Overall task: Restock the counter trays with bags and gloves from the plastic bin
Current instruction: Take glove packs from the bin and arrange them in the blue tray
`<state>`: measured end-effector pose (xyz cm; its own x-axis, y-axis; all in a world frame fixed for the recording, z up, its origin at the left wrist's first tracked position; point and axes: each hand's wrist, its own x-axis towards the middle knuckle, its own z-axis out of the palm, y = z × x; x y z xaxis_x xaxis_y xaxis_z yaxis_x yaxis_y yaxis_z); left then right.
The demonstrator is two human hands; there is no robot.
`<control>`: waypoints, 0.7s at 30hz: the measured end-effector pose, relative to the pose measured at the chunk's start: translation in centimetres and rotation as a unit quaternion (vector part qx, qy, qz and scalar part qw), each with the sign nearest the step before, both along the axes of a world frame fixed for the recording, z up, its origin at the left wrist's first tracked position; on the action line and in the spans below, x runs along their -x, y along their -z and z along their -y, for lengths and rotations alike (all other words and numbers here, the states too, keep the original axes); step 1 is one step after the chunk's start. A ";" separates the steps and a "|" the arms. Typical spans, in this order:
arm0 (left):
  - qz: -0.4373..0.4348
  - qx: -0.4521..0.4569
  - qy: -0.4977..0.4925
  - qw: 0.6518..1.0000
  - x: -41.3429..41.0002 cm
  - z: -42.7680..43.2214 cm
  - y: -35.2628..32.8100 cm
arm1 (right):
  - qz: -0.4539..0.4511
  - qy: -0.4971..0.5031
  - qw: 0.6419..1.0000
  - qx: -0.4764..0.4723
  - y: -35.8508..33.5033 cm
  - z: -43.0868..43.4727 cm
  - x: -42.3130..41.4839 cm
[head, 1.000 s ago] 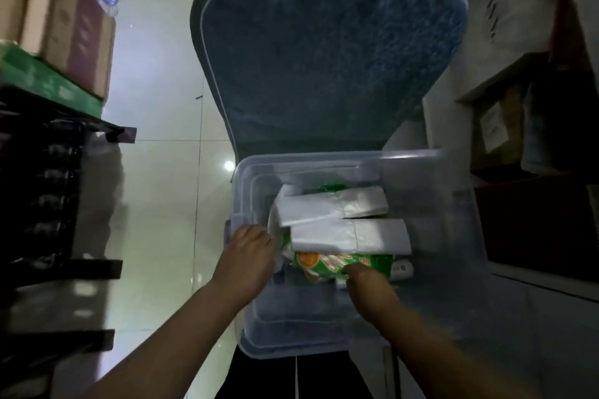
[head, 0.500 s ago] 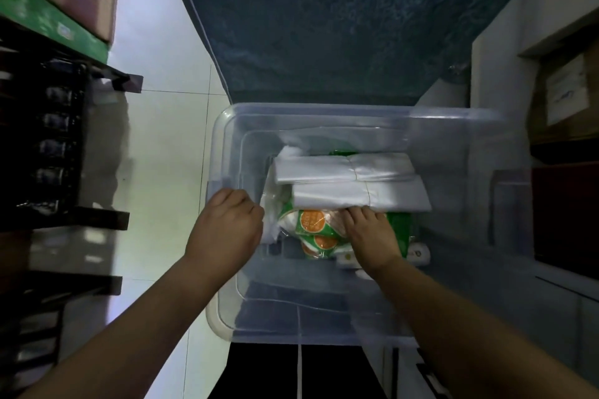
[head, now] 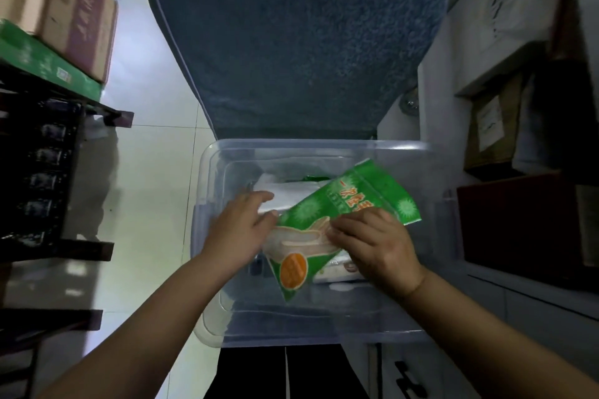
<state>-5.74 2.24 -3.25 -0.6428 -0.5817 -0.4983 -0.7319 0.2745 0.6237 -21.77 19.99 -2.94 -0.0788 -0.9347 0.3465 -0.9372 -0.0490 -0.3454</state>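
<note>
Over the plastic bin (head: 434, 269), the right hand (head: 376, 246) has a closed grip on the glove packet (head: 327, 223); the left hand (head: 240, 227), fingers loosely spread, steadies the white bags (head: 291, 194) beside it.

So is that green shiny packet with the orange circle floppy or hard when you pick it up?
Probably floppy: the green plastic glove packet looks like a thin flat pouch and seems to bend a little where the right hand grips it. Likely light too, since it is lifted at an angle above the clear plastic bin. Its glossy film may be slippery.
</note>
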 end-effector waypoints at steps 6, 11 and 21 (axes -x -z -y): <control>0.046 -0.314 -0.075 0.945 0.9 0.8 -2.7 | 0.012 -0.039 0.998 0.052 -2.6 0.9 -1.3; -0.054 -0.202 -0.195 0.958 -1.3 3.3 -4.1 | 0.053 0.106 0.986 -0.114 0.3 0.6 -0.9; -0.120 -0.117 -0.297 0.940 -5.4 6.5 -2.2 | 0.395 0.452 0.687 -0.410 11.8 1.9 -7.4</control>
<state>-0.30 -4.30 -1.03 -0.3491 -0.7666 -0.5389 -0.5431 -0.3030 0.7830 -14.41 18.10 -14.70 -0.6164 -0.2355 -0.7514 0.0386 0.9441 -0.3275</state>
